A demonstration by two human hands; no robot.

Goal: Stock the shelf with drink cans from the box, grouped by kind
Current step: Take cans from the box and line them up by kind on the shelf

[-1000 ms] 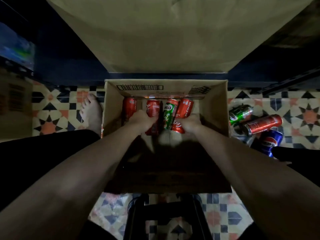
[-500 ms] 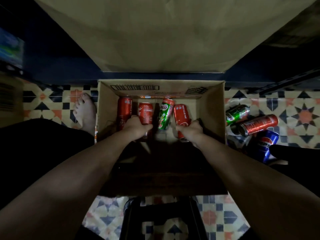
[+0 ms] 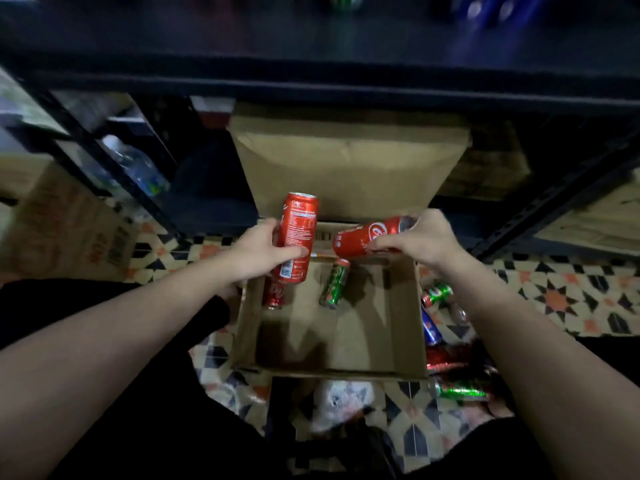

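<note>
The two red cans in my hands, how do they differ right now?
The left hand holds its red can nearly upright, small print facing the camera. The right hand holds its red can tipped almost sideways, showing white script. Both are slim red cans, lifted above the box.

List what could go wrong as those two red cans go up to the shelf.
The right hand holds its red can tilted by one end, so it might slip. The left hand's red can could knock it; they are close. The shelf edge overhangs the lift path.
</note>
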